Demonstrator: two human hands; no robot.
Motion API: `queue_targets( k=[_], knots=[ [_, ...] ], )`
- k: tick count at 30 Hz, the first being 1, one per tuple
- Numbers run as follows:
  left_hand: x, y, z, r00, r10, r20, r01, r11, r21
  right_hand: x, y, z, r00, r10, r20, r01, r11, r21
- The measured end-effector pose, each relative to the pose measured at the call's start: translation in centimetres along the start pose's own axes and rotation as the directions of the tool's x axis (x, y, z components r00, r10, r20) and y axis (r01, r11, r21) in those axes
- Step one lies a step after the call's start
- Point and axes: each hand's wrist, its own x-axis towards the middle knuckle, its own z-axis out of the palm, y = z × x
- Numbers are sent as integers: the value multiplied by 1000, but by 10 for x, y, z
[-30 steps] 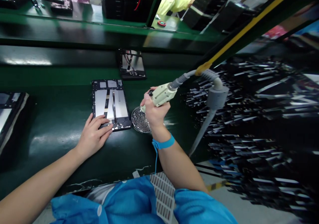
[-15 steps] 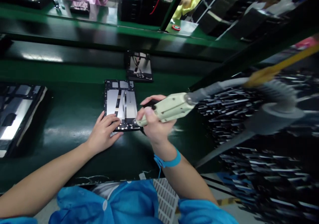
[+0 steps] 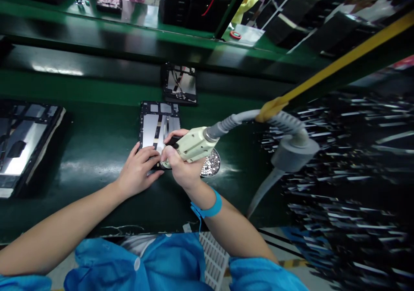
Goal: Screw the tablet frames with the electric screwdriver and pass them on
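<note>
- On the green bench, just ahead of both hands: an opened tablet, back cover off, lying flat with its short edge toward the body.
- Left hand: resting on the tablet's near left corner, fingers spread flat, pressing down, grasping nothing.
- Right hand: clenched around a pale electric screwdriver, tip pointing down at the tablet's near edge, just beside the left fingertips.
- From the screwdriver's rear: a grey cable running up toward a yellow rail.
- Right of the hands, partly hidden behind the screwdriver: a round perforated screw tray.
- Farther along the bench: a second opened tablet, and another at the left edge.
</note>
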Motion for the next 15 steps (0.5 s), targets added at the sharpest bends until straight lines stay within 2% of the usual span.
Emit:
queue_targets(
  k=[8,12,15],
  knots=[
    [-3,-2,1,999,26,-26,-26,999,22,-5,4,0,998,39,44,-35,997,-75],
    [1,-6,-2,999,4,-46,1,993,118,-6,10,1,999,20,33,-17,996,-91],
    [7,-4,-7,1000,10,6,-11,977,212,-2,9,3,996,40,74,-35,998,-58]
  ],
)
